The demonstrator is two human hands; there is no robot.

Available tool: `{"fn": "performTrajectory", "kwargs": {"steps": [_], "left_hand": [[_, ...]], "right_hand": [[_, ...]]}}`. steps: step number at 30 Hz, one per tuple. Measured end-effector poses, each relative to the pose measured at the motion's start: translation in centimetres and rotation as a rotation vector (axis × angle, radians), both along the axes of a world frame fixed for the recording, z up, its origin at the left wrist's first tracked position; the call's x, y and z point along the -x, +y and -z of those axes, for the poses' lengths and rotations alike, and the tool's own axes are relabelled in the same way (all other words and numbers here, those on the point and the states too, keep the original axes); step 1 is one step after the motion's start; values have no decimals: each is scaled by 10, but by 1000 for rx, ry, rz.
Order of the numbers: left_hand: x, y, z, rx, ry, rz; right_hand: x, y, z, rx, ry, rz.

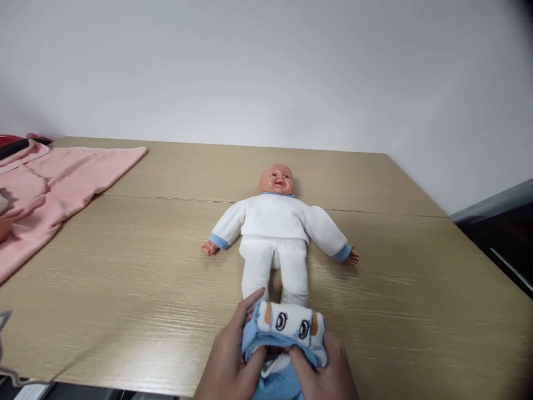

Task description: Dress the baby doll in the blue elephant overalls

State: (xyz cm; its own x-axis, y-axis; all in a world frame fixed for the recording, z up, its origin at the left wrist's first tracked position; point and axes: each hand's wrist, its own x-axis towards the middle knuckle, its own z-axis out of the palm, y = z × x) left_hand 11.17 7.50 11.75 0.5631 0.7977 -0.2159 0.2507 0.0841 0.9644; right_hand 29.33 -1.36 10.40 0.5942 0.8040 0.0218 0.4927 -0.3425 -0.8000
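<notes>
A baby doll (275,222) lies on its back on the wooden table, head away from me and arms spread. It wears a white top with blue cuffs; its legs are white too. At the doll's feet, a small blue-and-white plush garment (287,318) with embroidered eyes and orange patches is gripped from both sides. My left hand (235,350) is closed on its left edge, thumb in the opening, index finger reaching along the doll's leg. Closed on the right edge is my right hand (327,369), its thumb also in the opening. The garment hides the doll's feet.
On the left of the wooden table (145,289) a pink cloth (75,178) is spread, with other items on it at the frame's edge. A white wall (266,72) rises behind. Beyond the table's right edge stands a black object (508,239).
</notes>
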Motion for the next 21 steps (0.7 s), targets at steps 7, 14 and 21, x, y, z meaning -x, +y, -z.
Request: {"fn": "performTrajectory", "kwargs": {"steps": [7, 14, 21], "left_hand": [[-28, 57, -31, -21, 8, -33], [-7, 58, -53, 21, 24, 18], [24, 30, -52, -121, 306, 39]], "right_hand": [[-26, 70, -38, 24, 131, -180], [-38, 76, -98, 55, 11, -533], [-22, 60, -113, 283, 124, -697]]}}
